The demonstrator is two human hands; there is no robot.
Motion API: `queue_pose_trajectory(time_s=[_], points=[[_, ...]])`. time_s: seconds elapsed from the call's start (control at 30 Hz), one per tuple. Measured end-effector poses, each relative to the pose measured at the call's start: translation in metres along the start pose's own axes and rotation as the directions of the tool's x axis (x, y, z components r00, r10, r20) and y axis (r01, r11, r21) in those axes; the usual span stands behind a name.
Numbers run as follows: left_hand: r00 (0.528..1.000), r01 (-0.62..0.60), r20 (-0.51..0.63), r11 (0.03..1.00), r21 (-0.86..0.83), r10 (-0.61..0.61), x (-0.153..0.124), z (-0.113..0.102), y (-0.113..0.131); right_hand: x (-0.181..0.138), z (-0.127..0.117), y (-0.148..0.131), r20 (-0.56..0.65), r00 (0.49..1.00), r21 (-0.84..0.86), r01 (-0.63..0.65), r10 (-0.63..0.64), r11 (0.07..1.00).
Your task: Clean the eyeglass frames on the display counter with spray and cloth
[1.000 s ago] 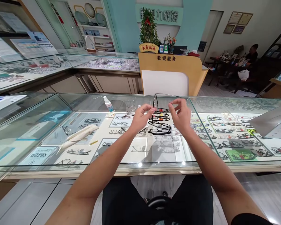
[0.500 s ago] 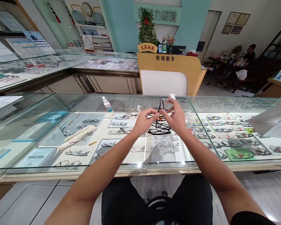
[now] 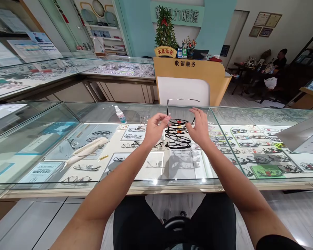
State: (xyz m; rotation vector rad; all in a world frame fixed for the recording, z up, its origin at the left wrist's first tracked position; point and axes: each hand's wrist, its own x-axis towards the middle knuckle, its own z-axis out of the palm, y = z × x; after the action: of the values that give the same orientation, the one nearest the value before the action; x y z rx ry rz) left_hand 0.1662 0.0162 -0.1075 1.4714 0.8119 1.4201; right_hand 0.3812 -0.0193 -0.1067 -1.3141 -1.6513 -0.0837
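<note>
My left hand [image 3: 155, 129] pinches a thin dark-framed pair of eyeglasses [image 3: 168, 108] between thumb and fingers, above the glass counter. The frame is turned nearly edge-on, and one slim temple reaches right along the top. My right hand [image 3: 199, 126] is on the other side with thumb and fingers apart. A dark temple tip shows in the gap of that hand; whether it touches the fingers is unclear. Below, between the hands, a column of several dark eyeglasses [image 3: 177, 145] lies on the counter.
A white spray bottle [image 3: 120, 114] stands on the counter at left, with a pale folded cloth [image 3: 87, 151] nearer me. Many eyeglasses fill the glass display case [image 3: 146, 175]. A white folded sign [image 3: 305, 133] is at right. Beyond stands a wooden cashier desk [image 3: 216, 74]; a person sits far right.
My hands have moved apart, the right one loosening its fingers. The eyeglasses have turned and shifted left with my left hand, and their white tag no longer shows.
</note>
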Motion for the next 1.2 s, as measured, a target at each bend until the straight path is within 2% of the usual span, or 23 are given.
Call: queue_pose_trajectory(time_s=[0.17, 0.27, 0.4, 0.5, 0.57, 0.67, 0.9, 1.0, 1.1, 1.2], points=[[0.993, -0.014, -0.117, 0.996, -0.093, 0.003, 0.005, -0.002, 0.005, -0.004, 0.003, 0.0, 0.178, 0.982, -0.064, -0.052, 0.062, 0.997], [0.991, -0.026, -0.132, 0.995, -0.096, 0.013, 0.006, -0.004, 0.006, -0.006, 0.002, -0.002, 0.236, 0.969, -0.073, -0.052, 0.068, 0.996], [0.999, -0.014, -0.049, 1.0, -0.023, 0.013, 0.003, -0.004, 0.004, -0.005, -0.001, -0.01, 0.224, 0.975, -0.045, 0.014, -0.003, 0.999], [0.998, -0.055, 0.016, 0.998, 0.043, 0.055, 0.0, 0.0, 0.001, -0.006, 0.0, -0.017, 0.253, 0.96, 0.087, 0.099, -0.119, 0.991], [0.994, -0.098, 0.057, 0.992, 0.074, 0.094, -0.002, 0.002, -0.001, -0.008, 0.003, -0.02, 0.277, 0.948, 0.172, 0.113, -0.158, 0.979], [0.989, -0.112, 0.106, 0.991, 0.076, 0.104, -0.006, 0.005, -0.001, -0.011, 0.009, -0.019, 0.263, 0.951, 0.24, 0.098, -0.161, 0.966], [0.987, -0.053, 0.152, 0.998, 0.019, 0.049, -0.008, 0.006, 0.004, -0.014, 0.014, -0.018, 0.255, 0.951, 0.345, 0.08, -0.175, 0.935], [0.983, -0.117, 0.153, 0.988, 0.098, 0.101, -0.009, 0.006, 0.005, -0.014, 0.011, -0.02, 0.251, 0.956, 0.334, 0.06, -0.15, 0.941], [0.966, -0.245, 0.145, 0.941, 0.234, 0.216, -0.008, 0.001, 0.01, -0.013, 0.01, -0.019, 0.236, 0.962, 0.3, 0.059, -0.134, 0.952], [0.91, -0.387, 0.017, 0.835, 0.391, 0.414, 0.003, -0.017, 0.018, -0.012, 0.008, -0.016, 0.23, 0.965, 0.28, 0.06, -0.127, 0.958]])
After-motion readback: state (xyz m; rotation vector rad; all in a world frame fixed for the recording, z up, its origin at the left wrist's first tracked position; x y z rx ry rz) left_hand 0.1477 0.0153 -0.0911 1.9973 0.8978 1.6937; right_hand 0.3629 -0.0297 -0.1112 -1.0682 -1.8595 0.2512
